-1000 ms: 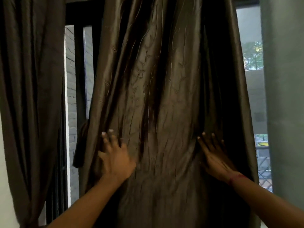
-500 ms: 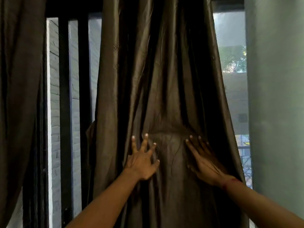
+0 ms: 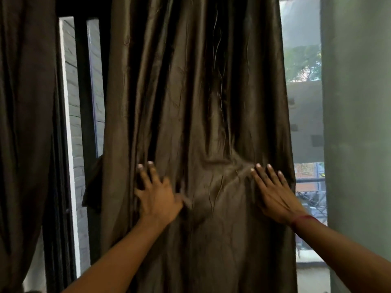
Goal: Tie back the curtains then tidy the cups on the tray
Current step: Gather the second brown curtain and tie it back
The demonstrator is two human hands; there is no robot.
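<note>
Window gaps (image 3: 303, 85) flank curtain (image 3: 190, 92) — hands (image 3: 158, 197) (image 3: 276, 197) (flat) pressing.

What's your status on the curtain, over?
Left hand and right hand flat on curtain, no grip. Curtain bunched between them, not tied. Nothing blocking.

Dark window bars (image 3: 83, 92) before a pale brick wall (image 3: 70, 115) — grey-green pillar (image 3: 357, 123) at right

- Head view: a wide-angle camera worn on the person's head, facing forward at the dark curtain (image 3: 190, 102).
- Range: close, within arm's reach. The left hand (image 3: 157, 197) and right hand (image 3: 275, 195) enter from the bottom edge.
- Framing: the curtain fills the centre, with the grey wall (image 3: 357, 123) at the right edge.
</note>
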